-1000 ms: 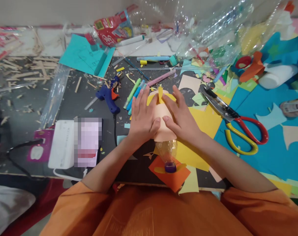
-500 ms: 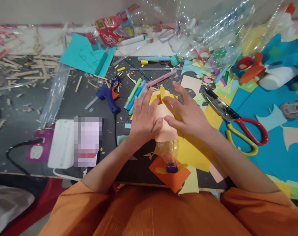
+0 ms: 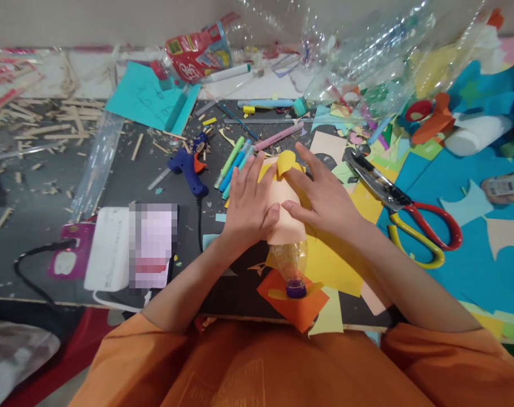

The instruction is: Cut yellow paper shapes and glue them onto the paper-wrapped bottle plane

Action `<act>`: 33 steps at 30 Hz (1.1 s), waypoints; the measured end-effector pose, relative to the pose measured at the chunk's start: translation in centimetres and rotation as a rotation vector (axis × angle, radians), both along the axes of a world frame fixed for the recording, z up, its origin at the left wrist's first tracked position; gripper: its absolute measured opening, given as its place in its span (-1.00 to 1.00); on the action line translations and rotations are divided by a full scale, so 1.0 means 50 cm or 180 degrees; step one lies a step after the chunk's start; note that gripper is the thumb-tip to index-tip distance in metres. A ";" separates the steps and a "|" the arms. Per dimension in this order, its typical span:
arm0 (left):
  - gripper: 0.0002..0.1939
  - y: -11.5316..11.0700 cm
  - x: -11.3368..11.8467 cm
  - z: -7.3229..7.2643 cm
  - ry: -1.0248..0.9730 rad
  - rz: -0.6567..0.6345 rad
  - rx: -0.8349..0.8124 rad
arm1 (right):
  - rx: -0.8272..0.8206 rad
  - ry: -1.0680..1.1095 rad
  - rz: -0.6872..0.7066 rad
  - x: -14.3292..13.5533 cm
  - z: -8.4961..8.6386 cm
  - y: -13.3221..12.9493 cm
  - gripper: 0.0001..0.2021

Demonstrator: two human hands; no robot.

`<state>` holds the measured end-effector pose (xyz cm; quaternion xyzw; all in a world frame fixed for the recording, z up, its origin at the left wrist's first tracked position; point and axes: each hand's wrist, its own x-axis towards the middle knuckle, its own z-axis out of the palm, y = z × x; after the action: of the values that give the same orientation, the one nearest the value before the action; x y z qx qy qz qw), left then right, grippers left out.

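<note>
A clear plastic bottle [image 3: 288, 257] with a purple cap [image 3: 296, 289] lies with its cap toward me, wrapped in peach paper [image 3: 286, 226]. My left hand [image 3: 251, 198] rests on the left side of the wrapped bottle, its fingers pointing away from me. On the right side, my right hand [image 3: 325, 195] has its thumb on the peach paper and its index finger raised. Between the hands, a curled yellow paper piece [image 3: 286, 162] stands up at the far end of the bottle. Orange paper [image 3: 301, 314] lies beneath the cap.
Large scissors [image 3: 409, 206] with red and yellow handles lie at right on blue paper [image 3: 413, 277]. A blue glue gun [image 3: 191, 172], markers [image 3: 231, 164] and a phone [image 3: 153, 243] are at left. Plastic bottles [image 3: 197, 53] and paper scraps lie at the back.
The yellow paper piece between my hands has turned and now shows a broader, curled face. Both hands have stayed nearly in place on the wrapped bottle.
</note>
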<state>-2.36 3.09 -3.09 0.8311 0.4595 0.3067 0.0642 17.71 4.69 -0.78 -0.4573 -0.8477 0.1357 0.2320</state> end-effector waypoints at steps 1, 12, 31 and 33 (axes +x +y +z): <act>-0.38 0.000 0.000 0.000 -0.0004 -0.0018 -0.0025 | -0.0007 0.0001 -0.0002 0.000 0.000 0.000 -0.39; -0.42 -0.002 0.000 0.001 -0.0025 0.0035 0.0122 | 0.0030 0.0221 0.0126 0.001 0.002 0.004 -0.52; -0.38 0.005 -0.002 0.005 -0.0014 -0.0040 -0.0216 | -0.0236 0.0191 0.0033 0.000 -0.004 0.000 -0.44; -0.37 0.005 -0.003 0.006 -0.0009 -0.0044 -0.0230 | -0.0251 0.0197 0.0040 0.000 -0.005 0.001 -0.43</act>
<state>-2.48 3.34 -2.81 0.8309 0.4644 0.2906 0.0969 17.73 4.75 -1.02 -0.4563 -0.8370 0.1845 0.2390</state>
